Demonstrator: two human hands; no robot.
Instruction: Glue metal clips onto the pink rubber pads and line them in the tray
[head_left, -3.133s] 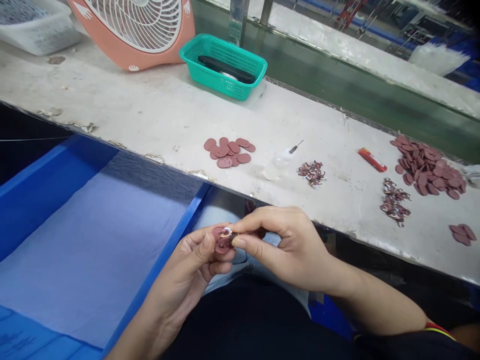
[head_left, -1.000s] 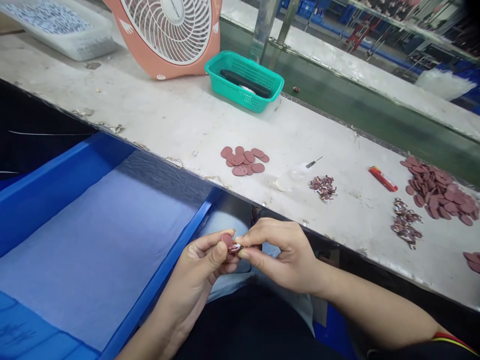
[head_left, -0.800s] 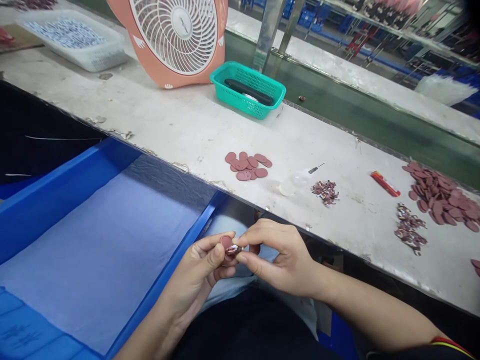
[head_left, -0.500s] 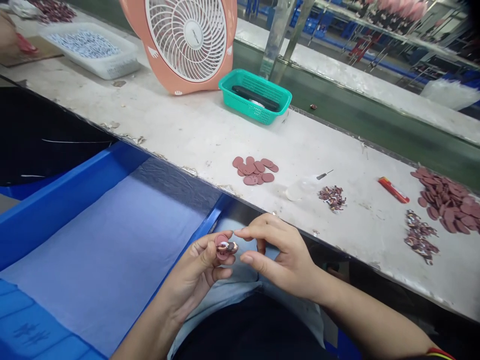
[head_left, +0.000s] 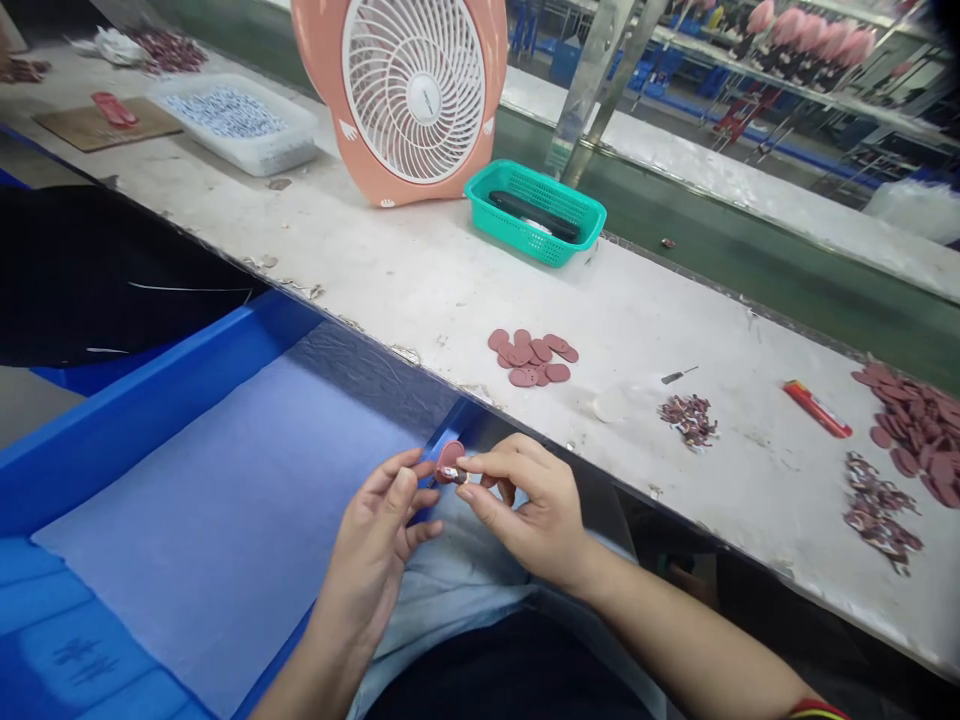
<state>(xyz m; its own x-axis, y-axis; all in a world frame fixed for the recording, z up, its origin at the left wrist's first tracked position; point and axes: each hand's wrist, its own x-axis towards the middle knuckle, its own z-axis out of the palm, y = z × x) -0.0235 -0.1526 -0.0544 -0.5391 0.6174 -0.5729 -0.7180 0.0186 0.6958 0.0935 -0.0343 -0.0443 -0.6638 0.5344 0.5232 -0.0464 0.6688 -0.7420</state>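
Observation:
Over my lap, my right hand (head_left: 529, 505) pinches a small reddish-brown oval piece (head_left: 451, 454), shaped like a tiny shoe sole, by the dark and white bit attached to it. My left hand (head_left: 382, 525) is just left of it, palm up, with the fingers apart and the thumb raised. Its fingertips are close to the oval's edge; whether they touch it I cannot tell. Similar loose ovals (head_left: 529, 355) lie on the bench ahead. Right of them are a thin pointed tool (head_left: 679, 375) and a small pile of dark and white bits (head_left: 688, 420).
Below left is a blue bin (head_left: 187, 500) lined with a pale sheet. On the bench (head_left: 360, 270) stand an orange fan (head_left: 420, 100), a green basket (head_left: 534, 240) and a white tub (head_left: 262, 155). At right lie a red packet (head_left: 817, 408), more ovals (head_left: 915, 420) and more bits (head_left: 881, 515).
The oval piece has passed from my left hand to my right fingertips. My left fingers have spread and drawn back slightly. The camera view has shifted a little to the left.

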